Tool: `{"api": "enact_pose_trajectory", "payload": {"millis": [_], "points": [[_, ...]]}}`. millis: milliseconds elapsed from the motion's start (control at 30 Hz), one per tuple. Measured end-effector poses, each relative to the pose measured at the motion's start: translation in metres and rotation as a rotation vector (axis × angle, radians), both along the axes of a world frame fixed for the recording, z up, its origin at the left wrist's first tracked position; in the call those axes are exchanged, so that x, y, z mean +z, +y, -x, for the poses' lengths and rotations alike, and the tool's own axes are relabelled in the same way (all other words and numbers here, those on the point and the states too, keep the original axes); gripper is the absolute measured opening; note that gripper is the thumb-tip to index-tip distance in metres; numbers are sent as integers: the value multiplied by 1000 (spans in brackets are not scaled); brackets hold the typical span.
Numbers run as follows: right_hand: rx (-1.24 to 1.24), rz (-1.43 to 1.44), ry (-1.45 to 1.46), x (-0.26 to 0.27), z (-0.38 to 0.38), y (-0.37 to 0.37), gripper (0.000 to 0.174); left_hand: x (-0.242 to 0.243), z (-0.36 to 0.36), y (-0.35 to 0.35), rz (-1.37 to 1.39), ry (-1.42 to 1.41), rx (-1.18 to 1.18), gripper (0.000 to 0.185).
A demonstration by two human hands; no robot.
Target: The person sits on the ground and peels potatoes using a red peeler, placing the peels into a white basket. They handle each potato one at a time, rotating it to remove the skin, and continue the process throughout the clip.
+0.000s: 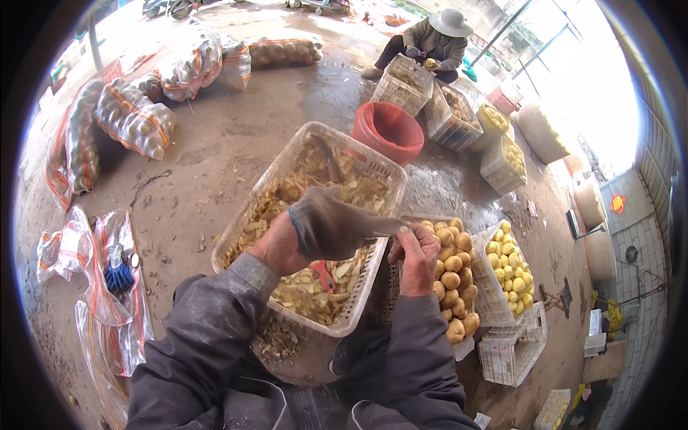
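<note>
A grey-brown work glove with a blue cuff covers my left hand (pixel 328 223), which is above a white plastic crate (pixel 236 226) full of potato peelings (pixel 317 301). My right hand (pixel 416 255) is bare. Its thumb and fingers pinch the stretched fingertip end of the glove (pixel 384 221). How the left fingers lie inside the glove is hidden. A red-handled peeler (pixel 322 275) rests on the peelings below the gloved hand. Just beyond my right hand, unpeeled potatoes (pixel 454 269) fill a crate partly hidden by my arm.
Peeled potatoes (pixel 508 263) fill another crate at the right, near an overturned white crate (pixel 513 344). A red bucket (pixel 387 131) stands behind the peelings. Farther back, a person (pixel 438 45) in a hat sits by crates. Mesh-like sacks (pixel 137 115) and blue gloves (pixel 118 274) lie left.
</note>
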State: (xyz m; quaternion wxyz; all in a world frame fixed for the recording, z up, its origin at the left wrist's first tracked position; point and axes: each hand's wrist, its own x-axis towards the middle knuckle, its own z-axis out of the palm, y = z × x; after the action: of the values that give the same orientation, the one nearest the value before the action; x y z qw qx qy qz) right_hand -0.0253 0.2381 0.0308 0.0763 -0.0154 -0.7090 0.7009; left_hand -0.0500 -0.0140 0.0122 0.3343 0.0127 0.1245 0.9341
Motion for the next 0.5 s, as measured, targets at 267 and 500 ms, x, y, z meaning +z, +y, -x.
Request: {"api": "enact_pose_trajectory", "payload": {"millis": [267,500], "points": [[-85,212,-55,-4,10,13,27,15,-20,13,289,62,17,54],[-145,199,-11,-5,12,14,24,1,-12,20,303,282,-126,47]]}}
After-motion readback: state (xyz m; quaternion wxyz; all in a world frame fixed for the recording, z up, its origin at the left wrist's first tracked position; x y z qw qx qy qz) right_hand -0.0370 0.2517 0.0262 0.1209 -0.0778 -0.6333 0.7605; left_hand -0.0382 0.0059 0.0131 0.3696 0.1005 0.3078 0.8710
